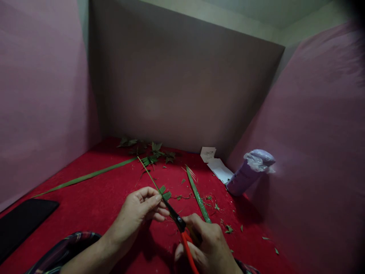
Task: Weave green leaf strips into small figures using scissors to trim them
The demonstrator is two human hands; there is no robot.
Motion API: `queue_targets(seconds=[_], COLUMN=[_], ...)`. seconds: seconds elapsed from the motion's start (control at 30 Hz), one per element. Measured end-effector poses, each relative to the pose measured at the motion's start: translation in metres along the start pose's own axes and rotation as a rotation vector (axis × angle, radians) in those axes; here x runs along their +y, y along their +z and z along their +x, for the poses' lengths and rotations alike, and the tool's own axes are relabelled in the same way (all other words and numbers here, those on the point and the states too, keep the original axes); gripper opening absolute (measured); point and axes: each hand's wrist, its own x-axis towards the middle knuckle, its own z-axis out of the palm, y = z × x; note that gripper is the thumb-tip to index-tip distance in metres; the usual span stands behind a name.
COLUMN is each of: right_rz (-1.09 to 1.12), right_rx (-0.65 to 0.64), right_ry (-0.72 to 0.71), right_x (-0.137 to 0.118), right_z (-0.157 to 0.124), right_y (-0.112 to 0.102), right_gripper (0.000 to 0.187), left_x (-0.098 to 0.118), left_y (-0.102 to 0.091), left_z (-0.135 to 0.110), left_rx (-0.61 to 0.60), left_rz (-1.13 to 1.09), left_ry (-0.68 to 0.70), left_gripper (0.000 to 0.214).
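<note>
My left hand (145, 205) pinches a thin green leaf strip (150, 176) that points up and away to the left. Short green leaf pieces (166, 195) stick out beyond its fingertips. In my right hand (209, 241) are scissors (186, 243) with red handles and dark blades, my fingers closed around the handles. The blade tips meet the strip right at my left fingertips; whether the blades are parted there I cannot tell. Below both hands is a red cloth (114, 198).
Long green leaves (199, 199) (94, 174) lie to the right and left. Lobed leaves (155, 152) and white papers (219, 170) sit at the back. A purple container (245, 177) with plastic wrap leans near the right wall. A black flat object (27, 219) is at left; leaf scraps (229, 229) are scattered.
</note>
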Motion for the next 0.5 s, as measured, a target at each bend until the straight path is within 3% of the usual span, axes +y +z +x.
queue_targets(seconds=[0.17, 0.37, 0.5], right_rz=[0.014, -0.012, -0.02], right_rx=[-0.021, -0.014, -0.015], right_ry=[0.018, 0.048, 0.023], right_x=[-0.0003, -0.0078, -0.0075], right_z=[-0.0008, 0.0014, 0.0018], right_y=[-0.0003, -0.0021, -0.0028], right_gripper=[0.019, 0.033, 0.031], left_x=[0.0002, 0.0009, 0.0004], left_y=[-0.0018, -0.0007, 0.0007], left_z=[-0.0004, -0.0007, -0.0008], left_rx=[-0.008, -0.012, -0.025], left_rz=[0.007, 0.017, 0.026], left_ry=[0.007, 0.001, -0.01], left_gripper=[0.017, 0.015, 0.016])
